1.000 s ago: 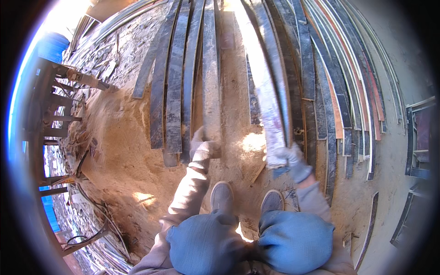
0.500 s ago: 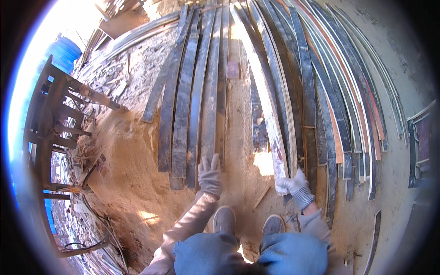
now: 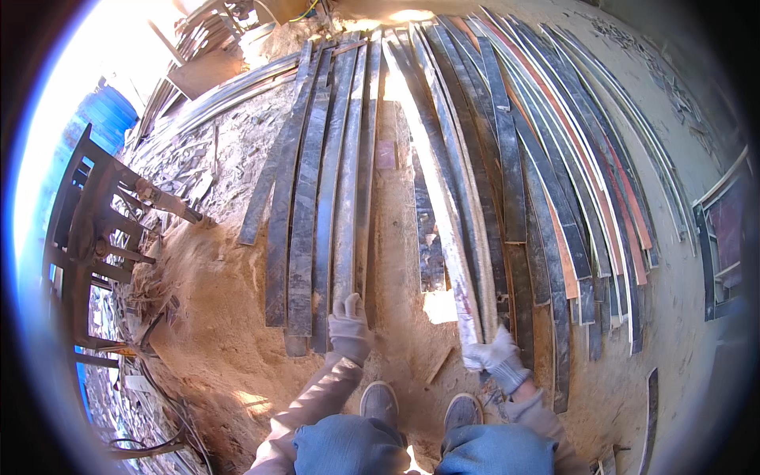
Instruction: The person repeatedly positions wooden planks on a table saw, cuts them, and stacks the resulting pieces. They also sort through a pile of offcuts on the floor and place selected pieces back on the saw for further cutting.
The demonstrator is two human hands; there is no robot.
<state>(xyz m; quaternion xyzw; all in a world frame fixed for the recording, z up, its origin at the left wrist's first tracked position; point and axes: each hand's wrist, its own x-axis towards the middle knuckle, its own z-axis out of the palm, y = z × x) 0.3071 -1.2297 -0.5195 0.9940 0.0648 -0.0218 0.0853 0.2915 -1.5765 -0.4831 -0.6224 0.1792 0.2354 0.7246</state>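
My left hand point(image 3: 349, 331), in a light grey glove, has its fingers curled over the near end of a long dark plank point(image 3: 348, 214). That plank lies in a row with several similar dark strips on the left. My right hand point(image 3: 497, 358), gloved too, is closed round the near end of a long plank with a pale, worn face point(image 3: 445, 229). Another narrow strip point(image 3: 473, 214) runs alongside it on the right, and whether my fingers take in that one as well is hidden. Between the two groups lies a strip of sandy ground.
Many long dark, white-edged and reddish strips point(image 3: 582, 190) fan out on the right. A dark slatted frame point(image 3: 103, 229) stands at the left beside scattered scraps point(image 3: 186, 170). A framed panel point(image 3: 722, 237) is at the far right. My shoes point(image 3: 380, 404) are just below the planks.
My left hand's spread fingers have curled onto the dark plank's end. My right hand has come nearer to me with the pale plank's end. The view has tilted slightly.
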